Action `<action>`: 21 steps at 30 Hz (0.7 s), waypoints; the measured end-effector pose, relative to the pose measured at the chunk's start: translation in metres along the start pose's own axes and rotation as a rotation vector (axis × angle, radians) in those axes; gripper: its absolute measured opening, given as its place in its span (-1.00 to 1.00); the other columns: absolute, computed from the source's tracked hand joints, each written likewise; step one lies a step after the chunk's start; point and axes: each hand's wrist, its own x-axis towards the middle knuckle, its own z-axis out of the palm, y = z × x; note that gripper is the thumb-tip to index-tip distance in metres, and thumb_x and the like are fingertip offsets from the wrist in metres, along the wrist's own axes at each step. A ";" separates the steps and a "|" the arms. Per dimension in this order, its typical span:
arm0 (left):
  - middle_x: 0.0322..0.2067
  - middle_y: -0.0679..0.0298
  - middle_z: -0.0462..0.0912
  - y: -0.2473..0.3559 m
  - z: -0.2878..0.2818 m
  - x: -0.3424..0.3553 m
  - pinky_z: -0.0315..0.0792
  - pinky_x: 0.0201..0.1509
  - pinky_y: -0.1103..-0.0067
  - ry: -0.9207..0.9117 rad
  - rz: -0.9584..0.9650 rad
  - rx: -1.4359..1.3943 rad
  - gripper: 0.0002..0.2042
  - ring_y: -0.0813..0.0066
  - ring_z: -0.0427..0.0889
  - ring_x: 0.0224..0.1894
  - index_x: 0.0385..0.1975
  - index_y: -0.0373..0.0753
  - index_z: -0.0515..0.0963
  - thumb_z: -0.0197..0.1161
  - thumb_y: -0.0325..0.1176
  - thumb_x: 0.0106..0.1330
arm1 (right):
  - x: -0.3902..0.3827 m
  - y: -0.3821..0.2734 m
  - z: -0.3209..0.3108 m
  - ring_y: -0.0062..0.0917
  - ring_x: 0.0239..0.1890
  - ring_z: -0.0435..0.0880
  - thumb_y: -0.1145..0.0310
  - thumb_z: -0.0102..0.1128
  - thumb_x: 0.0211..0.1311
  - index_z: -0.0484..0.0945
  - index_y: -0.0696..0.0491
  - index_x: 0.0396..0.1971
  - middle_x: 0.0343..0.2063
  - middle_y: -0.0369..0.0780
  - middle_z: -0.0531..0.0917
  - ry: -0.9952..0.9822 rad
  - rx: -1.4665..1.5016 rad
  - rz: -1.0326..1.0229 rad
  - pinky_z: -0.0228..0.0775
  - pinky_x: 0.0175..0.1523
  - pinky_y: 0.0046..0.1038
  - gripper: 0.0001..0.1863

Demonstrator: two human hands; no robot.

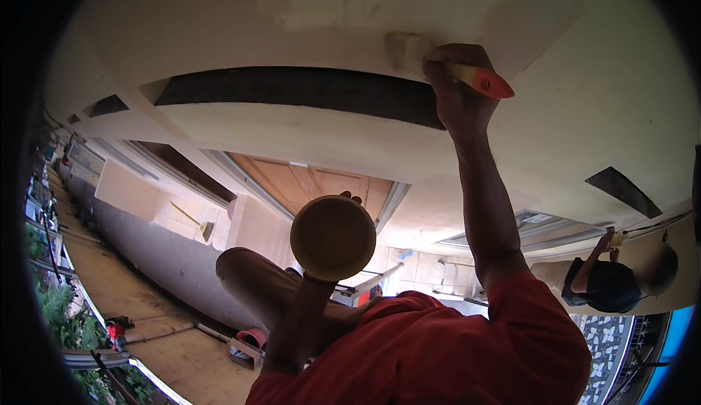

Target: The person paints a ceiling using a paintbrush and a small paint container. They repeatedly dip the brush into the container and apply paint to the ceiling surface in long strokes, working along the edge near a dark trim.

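Observation:
My right hand [464, 87] is raised to the pale painted surface [314, 10] overhead, closed around a paintbrush [491, 82] with an orange-red handle end. The blurred bristles [407, 51] are against that surface, beside the edge of a long dark recess [299, 89]. Lower down, my left hand [353, 197] holds up a round cream-coloured tub [333, 238], seen end-on. Most of that hand is hidden behind the tub; only a few fingertips show past its far edge. Uneven darker and lighter patches mark the surface around the brush.
At the right, another person [613, 281] in a dark top holds something small and pale near the wall. A broom [197, 222] and a pink bucket [253, 337] are down on the left, near green plants [69, 317]. A wooden door [314, 182] lies beyond the tub.

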 end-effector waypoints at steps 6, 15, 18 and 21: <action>0.50 -0.08 0.34 0.000 0.001 0.006 0.59 0.29 -0.07 0.005 0.034 0.047 -0.09 -0.12 0.39 0.47 0.60 -0.38 0.14 0.28 0.19 0.50 | 0.011 -0.013 -0.007 -0.51 -0.31 0.78 0.64 0.42 0.14 0.72 0.05 -0.30 -0.27 -0.27 0.70 0.078 -0.247 -0.154 0.62 -0.22 -0.47 -0.82; 0.50 -0.08 0.32 0.007 -0.001 0.002 0.57 0.32 -0.08 -0.055 0.054 -0.012 -0.08 -0.14 0.38 0.48 0.60 -0.37 0.15 0.29 0.19 0.49 | 0.002 -0.039 -0.038 -0.46 -0.19 0.72 0.69 0.41 0.10 0.78 -0.02 -0.30 -0.19 -0.27 0.68 0.135 -0.788 -0.539 0.62 -0.16 -0.39 -0.74; 0.51 -0.08 0.32 0.011 -0.002 -0.003 0.55 0.34 -0.08 -0.063 0.061 -0.002 -0.08 -0.13 0.37 0.48 0.60 -0.37 0.15 0.30 0.19 0.48 | -0.002 -0.034 -0.030 -0.43 -0.15 0.70 0.64 0.46 0.05 0.80 -0.12 -0.28 -0.15 -0.29 0.67 0.163 -0.903 -0.712 0.58 -0.11 -0.35 -0.70; 0.51 -0.08 0.30 0.013 -0.001 -0.005 0.54 0.35 -0.09 -0.053 0.068 0.014 -0.08 -0.13 0.35 0.49 0.60 -0.37 0.15 0.31 0.19 0.48 | -0.010 -0.007 -0.007 -0.42 -0.23 0.63 0.38 0.55 -0.25 0.75 -0.13 -0.32 -0.22 -0.32 0.60 -0.125 -1.115 -0.686 0.44 -0.08 -0.24 -0.65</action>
